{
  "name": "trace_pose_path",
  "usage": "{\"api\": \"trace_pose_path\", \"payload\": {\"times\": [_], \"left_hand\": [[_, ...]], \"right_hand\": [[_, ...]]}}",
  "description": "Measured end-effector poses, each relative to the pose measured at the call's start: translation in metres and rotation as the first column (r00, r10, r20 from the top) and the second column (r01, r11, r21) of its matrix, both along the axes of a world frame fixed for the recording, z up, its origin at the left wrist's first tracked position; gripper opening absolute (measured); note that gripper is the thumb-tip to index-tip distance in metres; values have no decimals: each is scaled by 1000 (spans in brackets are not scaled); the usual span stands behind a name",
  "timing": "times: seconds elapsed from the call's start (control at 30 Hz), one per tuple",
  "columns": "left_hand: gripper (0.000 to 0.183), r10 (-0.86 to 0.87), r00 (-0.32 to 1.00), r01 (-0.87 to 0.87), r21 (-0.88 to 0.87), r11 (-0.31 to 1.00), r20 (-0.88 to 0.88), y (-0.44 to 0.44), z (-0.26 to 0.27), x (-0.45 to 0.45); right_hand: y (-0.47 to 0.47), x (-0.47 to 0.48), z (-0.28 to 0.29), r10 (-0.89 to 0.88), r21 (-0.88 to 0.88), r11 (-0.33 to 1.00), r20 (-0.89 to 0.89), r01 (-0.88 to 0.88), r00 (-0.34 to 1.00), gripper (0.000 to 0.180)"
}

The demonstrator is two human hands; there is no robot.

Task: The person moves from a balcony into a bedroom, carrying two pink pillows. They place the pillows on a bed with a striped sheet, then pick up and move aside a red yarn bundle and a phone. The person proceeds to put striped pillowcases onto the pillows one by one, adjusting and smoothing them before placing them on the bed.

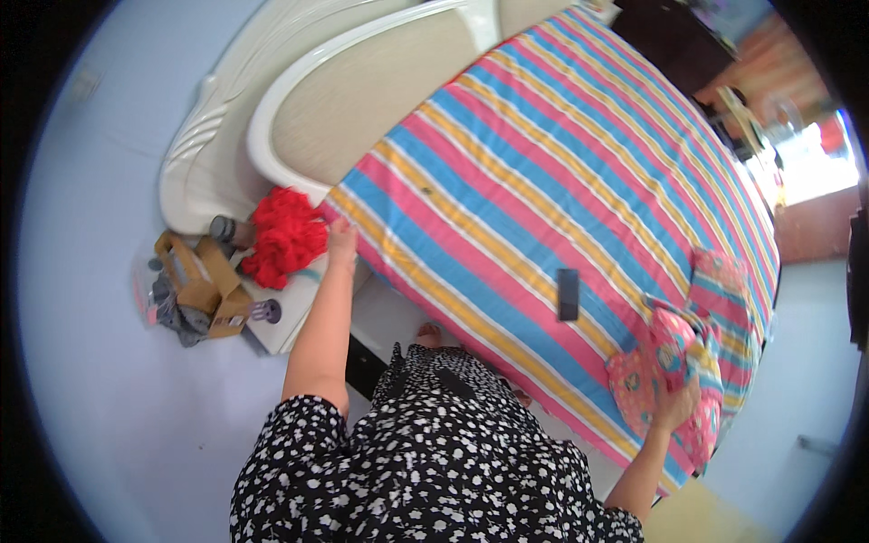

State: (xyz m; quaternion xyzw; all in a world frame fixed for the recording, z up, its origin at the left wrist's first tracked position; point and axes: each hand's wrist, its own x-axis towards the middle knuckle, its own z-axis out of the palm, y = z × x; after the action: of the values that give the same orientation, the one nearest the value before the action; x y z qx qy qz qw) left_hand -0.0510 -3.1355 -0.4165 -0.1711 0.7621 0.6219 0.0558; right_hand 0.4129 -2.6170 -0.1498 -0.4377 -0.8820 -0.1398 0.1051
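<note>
A bed sheet [543,197] striped in pink, blue, yellow and white lies spread over the bed, with only small wrinkles. At the corner by the headboard, my left hand [342,243] has its fingers closed on the sheet's edge. My right hand [677,405] grips a bunched pink patterned cloth [638,383] near the bed's other end; part of it is hidden by my fingers. A folded striped cloth [723,292] lies just beyond that hand. On the sheet between my hands rests a dark smartphone [567,294].
A cream padded headboard [353,95] with a white frame borders the bed. Beside it, a white nightstand [288,305] carries a red cloth [285,237], a dark-lidded jar [231,232], an open cardboard box [220,292] and a purple object [265,311]. A dark cabinet [672,44] stands beyond the bed.
</note>
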Motion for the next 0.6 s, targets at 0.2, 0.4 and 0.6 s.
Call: {"api": "trace_pose_path", "payload": {"times": [0.2,0.4,0.6], "left_hand": [[55,-878,379,905,-83,418,-293,306,175,218],[76,-809,-209,807,-565,175,-550,471,275,380],[74,-803,-459,610,-792,25,-379,555,309,449]], "right_hand": [[25,24,5,119,-63,990,-109,-126,987,69],[71,85,9,240,3,968,-291,-250,926,52],[101,159,39,193,-187,936,-433,-297,881,30]]}}
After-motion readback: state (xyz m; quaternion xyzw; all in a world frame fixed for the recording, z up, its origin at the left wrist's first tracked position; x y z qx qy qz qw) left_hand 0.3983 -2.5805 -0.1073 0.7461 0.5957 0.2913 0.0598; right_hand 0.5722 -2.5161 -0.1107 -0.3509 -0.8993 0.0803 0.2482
